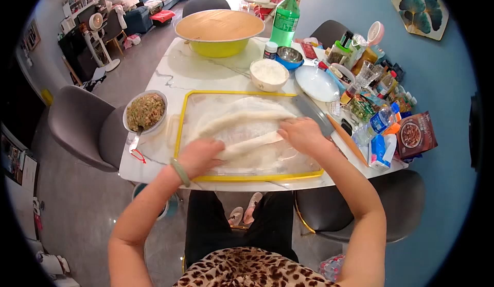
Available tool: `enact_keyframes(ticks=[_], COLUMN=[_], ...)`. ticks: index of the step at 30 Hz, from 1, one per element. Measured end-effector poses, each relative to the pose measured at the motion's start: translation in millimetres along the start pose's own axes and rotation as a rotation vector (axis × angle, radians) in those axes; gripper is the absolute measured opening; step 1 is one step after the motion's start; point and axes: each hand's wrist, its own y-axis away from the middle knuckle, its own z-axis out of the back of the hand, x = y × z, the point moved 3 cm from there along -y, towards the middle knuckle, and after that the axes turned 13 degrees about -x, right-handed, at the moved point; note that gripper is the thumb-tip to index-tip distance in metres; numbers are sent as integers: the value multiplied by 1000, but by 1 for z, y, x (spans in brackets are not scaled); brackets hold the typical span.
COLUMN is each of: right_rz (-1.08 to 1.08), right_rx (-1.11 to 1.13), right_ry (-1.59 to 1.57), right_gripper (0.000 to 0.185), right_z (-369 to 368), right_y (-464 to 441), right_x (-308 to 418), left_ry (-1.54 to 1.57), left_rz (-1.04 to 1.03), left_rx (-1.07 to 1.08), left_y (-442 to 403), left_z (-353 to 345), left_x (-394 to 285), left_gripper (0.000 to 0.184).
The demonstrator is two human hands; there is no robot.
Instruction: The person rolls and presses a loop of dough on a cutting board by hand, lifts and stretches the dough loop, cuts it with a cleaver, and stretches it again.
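A long pale dough strip [252,145] stretches between my hands over a floured mat with a yellow rim [181,127]. My left hand [200,156], slightly blurred, has its fingers curled at the strip's left end. At the other end, my right hand [302,134] has its fingers closed on the dough. Behind this strip, a longer curved dough roll [247,119] lies across the mat. My fingertips partly hide both ends of the nearer strip.
A bowl of minced filling [146,111] with a spoon stands left of the mat. Behind are a flour bowl [269,74], a large yellow basin [218,48] and a green bottle [285,22]. A rolling pin [347,139], a white plate [317,83] and a water bottle [378,122] sit right.
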Motion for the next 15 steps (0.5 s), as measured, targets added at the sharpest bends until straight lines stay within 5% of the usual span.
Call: enact_keyframes(ticks=[2,6,8,9,15], right_rz=[-212,-207,-20,12,-150], right_rx=[150,135,-337,-400,-309], right_ry=[11,22,-267,-321,-302], right_gripper=[20,21,25,29,38], right_z=[21,15,6,-9,-40], right_y=[12,23,14,9,-47], right_x=[6,54,87,93,61], left_ry=[-30,-70,-72,-76,-125], left_rz=[50,-2,-25,-45,99], left_rx=[24,-86,-166,-253,-221], left_y=[5,6,4,0,-52], left_z=[14,-1,-24,-32,-53], left_x=[4,-28,-56,-63,-17], left_gripper=[36,47,51,55,68])
